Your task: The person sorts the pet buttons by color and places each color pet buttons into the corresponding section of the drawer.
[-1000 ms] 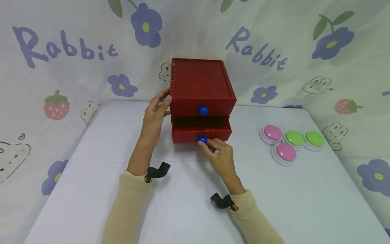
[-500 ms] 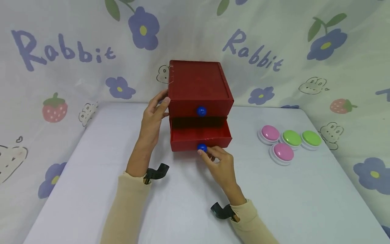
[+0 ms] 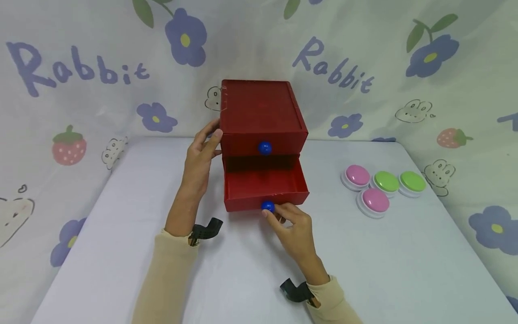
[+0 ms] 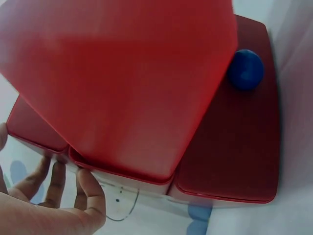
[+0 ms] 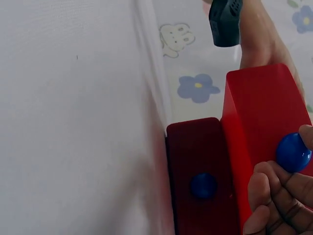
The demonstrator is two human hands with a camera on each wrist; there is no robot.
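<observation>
A red cabinet [image 3: 263, 105] with drawers and blue ball knobs stands at the back middle of the table. Its middle drawer [image 3: 263, 182] is pulled far out, and no object shows inside. My right hand [image 3: 297, 231] pinches that drawer's blue knob [image 3: 268, 206] between thumb and fingers. My left hand [image 3: 197, 164] rests against the cabinet's left side, thumb near the front edge. The upper drawer, with its own blue knob [image 3: 265, 148], is closed. Both wrist views show a closed bottom drawer [image 5: 203, 156], hidden in the head view beneath the pulled one.
To the right of the cabinet lie two pink buttons [image 3: 375, 200] and two green buttons [image 3: 413, 181] on white round bases. A white cloth covers the table [image 3: 243, 279]. Behind it hangs a curtain [image 3: 251, 40] printed with flowers and rabbits.
The middle drawer has slid farther out toward me, its knob still pinched by my right hand. My left hand stays on the cabinet's side. The head view has shifted slightly.
</observation>
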